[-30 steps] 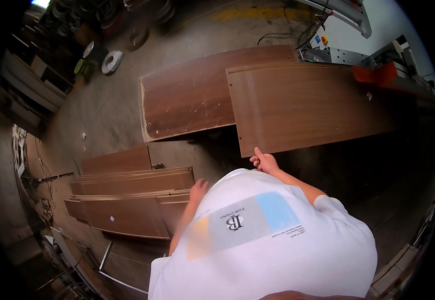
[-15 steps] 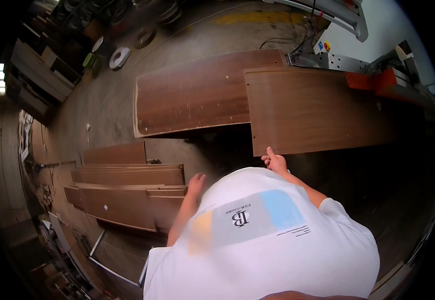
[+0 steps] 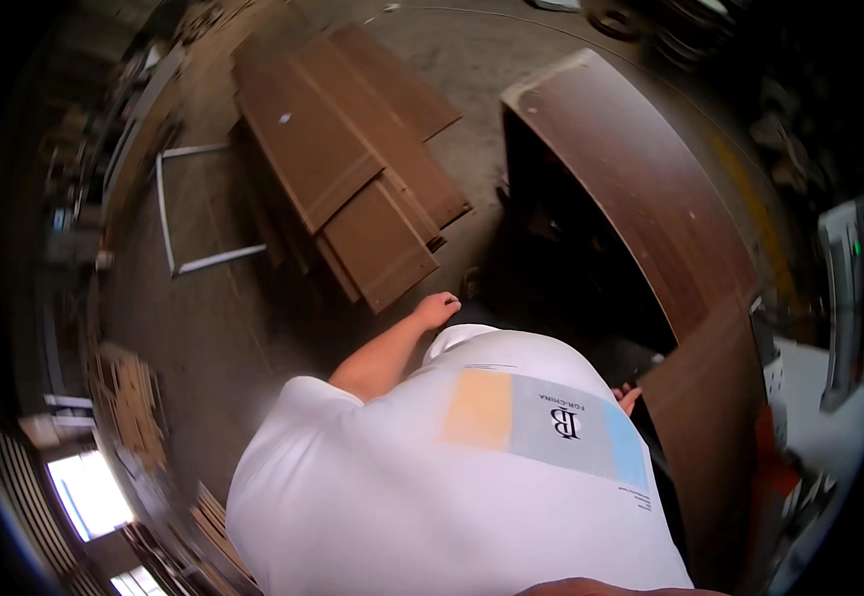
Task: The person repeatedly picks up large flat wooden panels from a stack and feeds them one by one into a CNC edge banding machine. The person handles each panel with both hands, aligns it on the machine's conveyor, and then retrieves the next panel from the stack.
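My left hand (image 3: 437, 310) hangs in front of my body with loosely bent fingers and nothing in it. It is nearest to a stack of brown wooden panels (image 3: 337, 139) low on the floor, without touching them. At my right side, my right hand (image 3: 629, 399) is at the near edge of a brown wooden board (image 3: 705, 407), its fingers closed on that edge. My shirt hides part of this hand. The board overlaps the end of another long brown panel (image 3: 640, 189), which lies raised off the floor over a dark space.
A light metal frame (image 3: 218, 263) is on the floor left of the stack. Beyond the board at the right is grey machinery (image 3: 842, 298) with a red part (image 3: 778, 452). Wooden strips (image 3: 132, 407) lie at the far left, and round dark items (image 3: 685, 45) sit at the back right.
My view and body have turned left, so the stack now appears ahead and the board at the right. The left hand has swung nearer the stack. My right hand stays at the board's edge.
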Tool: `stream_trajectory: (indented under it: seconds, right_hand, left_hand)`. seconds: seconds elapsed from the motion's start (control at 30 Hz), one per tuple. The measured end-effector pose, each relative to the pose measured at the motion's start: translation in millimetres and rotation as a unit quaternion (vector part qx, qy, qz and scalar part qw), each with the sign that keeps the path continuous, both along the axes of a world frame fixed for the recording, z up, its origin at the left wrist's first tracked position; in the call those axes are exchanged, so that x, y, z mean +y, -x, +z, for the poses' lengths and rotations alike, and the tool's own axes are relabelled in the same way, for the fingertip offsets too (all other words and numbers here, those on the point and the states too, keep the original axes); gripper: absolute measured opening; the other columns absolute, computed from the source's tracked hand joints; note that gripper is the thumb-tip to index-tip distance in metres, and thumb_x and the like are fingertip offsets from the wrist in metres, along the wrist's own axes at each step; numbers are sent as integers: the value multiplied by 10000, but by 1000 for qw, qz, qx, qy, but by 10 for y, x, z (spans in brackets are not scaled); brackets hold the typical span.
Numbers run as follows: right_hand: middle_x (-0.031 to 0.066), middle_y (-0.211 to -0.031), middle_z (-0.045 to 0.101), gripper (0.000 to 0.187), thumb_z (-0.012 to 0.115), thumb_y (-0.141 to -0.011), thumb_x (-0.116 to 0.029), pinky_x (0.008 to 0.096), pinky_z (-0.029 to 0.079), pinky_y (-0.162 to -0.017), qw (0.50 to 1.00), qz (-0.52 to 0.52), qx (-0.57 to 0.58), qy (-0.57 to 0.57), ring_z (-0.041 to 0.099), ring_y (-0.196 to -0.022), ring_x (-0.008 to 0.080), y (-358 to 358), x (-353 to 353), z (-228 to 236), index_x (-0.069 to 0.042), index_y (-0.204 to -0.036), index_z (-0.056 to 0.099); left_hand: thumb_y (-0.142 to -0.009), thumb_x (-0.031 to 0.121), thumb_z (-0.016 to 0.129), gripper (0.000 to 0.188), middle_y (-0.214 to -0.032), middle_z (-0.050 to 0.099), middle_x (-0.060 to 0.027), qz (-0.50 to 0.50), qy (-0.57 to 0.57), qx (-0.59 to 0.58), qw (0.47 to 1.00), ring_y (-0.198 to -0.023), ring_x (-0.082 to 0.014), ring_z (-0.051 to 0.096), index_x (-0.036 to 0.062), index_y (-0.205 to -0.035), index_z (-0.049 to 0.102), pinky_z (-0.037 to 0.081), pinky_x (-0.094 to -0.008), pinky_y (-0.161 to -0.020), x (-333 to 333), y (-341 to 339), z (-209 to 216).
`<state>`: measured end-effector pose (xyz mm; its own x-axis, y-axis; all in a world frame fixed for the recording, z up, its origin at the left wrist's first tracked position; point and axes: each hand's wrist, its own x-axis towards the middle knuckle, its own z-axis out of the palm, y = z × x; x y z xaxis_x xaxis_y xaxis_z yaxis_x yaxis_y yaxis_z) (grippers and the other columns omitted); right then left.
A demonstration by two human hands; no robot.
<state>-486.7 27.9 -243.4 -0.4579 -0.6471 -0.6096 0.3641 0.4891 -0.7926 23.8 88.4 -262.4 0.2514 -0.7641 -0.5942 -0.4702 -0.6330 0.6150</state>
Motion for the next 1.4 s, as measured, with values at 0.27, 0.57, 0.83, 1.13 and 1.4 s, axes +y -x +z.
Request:
stream_trajectory:
  seconds: [0.27,0.57,0.83,1.13,1.4]
  right_hand:
    - [32,-722,580,503,523,-1002,-536,265,439,-561,983,96,143,-65,513,-614,126,-329,-128,357,-42,-1037,614]
    - [26,-737,587,498,525,-1003,-530,273,445,-587,917,271,283,-77,526,-641,132,-1617,-271,934,-41,-1023,619]
    - [21,-751,593,494,528,-1004,-524,279,450,-610,831,430,326,-136,538,-665,138,-2535,55,1088,-40,-1011,624]
    - [15,-766,600,489,531,-1005,-518,286,456,-635,772,487,358,-198,551,-692,144,-2557,392,1225,-39,-997,630]
    - [9,-779,606,486,533,-1006,-512,292,461,-658,745,494,378,-241,563,-716,149,-2330,487,1221,-37,-985,635]
  left_hand:
    - [-970,381,567,393,-1040,712,-91,337,-63,184,921,-838,-180,679,65,-1191,641,531,-337,-686,1049,-849,-500]
    - [-1010,413,539,342,-1001,694,-65,539,33,275,796,-805,-168,674,92,-1118,588,531,-319,-666,1405,-2560,-995]
    - [-980,346,600,260,-839,631,-1,683,113,220,687,-666,-117,599,97,-1055,590,469,-265,-515,1462,-4362,-1608]
    - [-960,499,488,606,-1116,691,-244,721,10,-15,693,-1115,-386,631,-68,-1015,694,471,-462,-938,1154,-5290,-2127]
    - [-930,566,570,630,-1146,680,-246,665,-65,-84,739,-1123,-403,630,-34,-1105,644,489,-462,-952,843,-5466,-1747]
